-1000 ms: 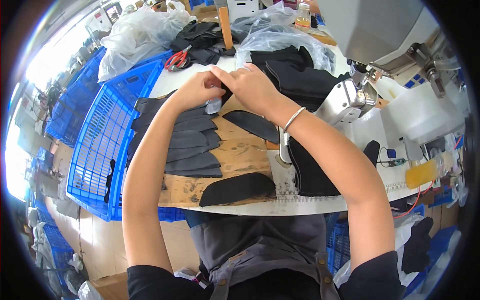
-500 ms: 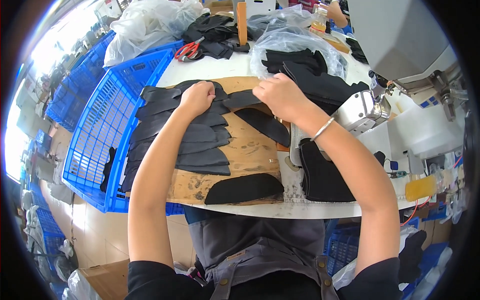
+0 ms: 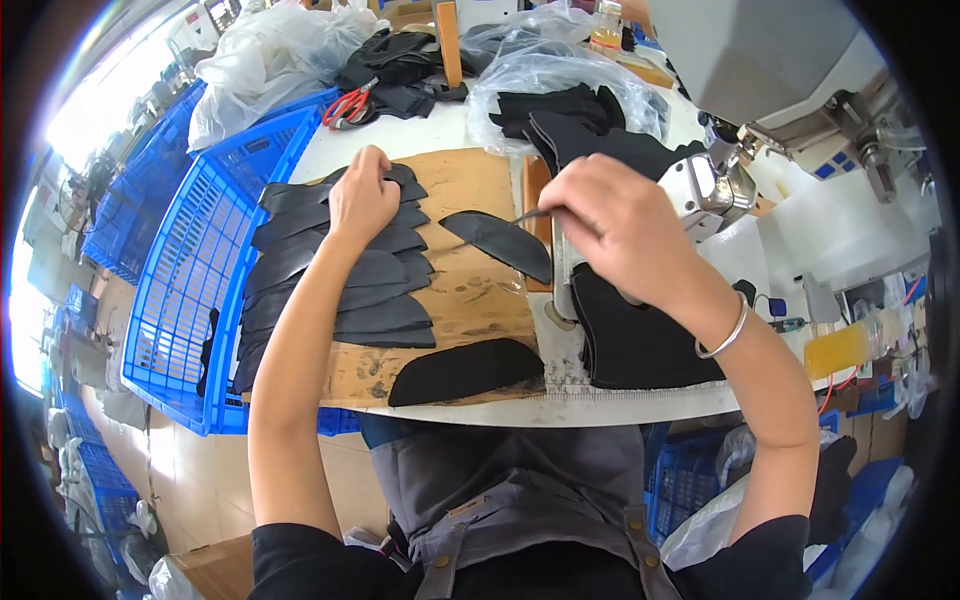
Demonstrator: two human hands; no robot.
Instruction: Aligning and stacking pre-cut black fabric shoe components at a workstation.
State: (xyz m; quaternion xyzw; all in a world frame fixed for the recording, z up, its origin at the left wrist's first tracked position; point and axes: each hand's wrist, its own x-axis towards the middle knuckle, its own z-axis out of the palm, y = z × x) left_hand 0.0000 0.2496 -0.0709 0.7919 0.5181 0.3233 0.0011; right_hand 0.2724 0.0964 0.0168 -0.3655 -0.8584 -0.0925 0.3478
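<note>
My left hand (image 3: 363, 200), its fingers curled, rests on the far end of overlapping dark grey leaf-shaped pieces (image 3: 375, 270); what it grips, if anything, is hidden. These lie in staggered rows on a worn brown board (image 3: 470, 310). My right hand (image 3: 625, 225) is closed on a thin dark pointed thing (image 3: 530, 214), whose kind I cannot make out. Its tip meets the upper edge of a grey curved piece (image 3: 497, 240), which lies over a black one at the board's right. Another black half-moon piece (image 3: 465, 372) lies at the near edge.
Left of the board stands a blue plastic crate (image 3: 175, 300). Black stacked pieces (image 3: 640, 335) and a white machine (image 3: 695, 190) are on the right. Red-handled scissors (image 3: 350, 105), plastic bags (image 3: 290, 60) and dark scraps lie at the back. A yellow bottle (image 3: 838, 348) is far right.
A grey piece that stretched between my hands now lies over the black curved piece. My right hand has moved right and nearer. My left hand stays over the grey rows.
</note>
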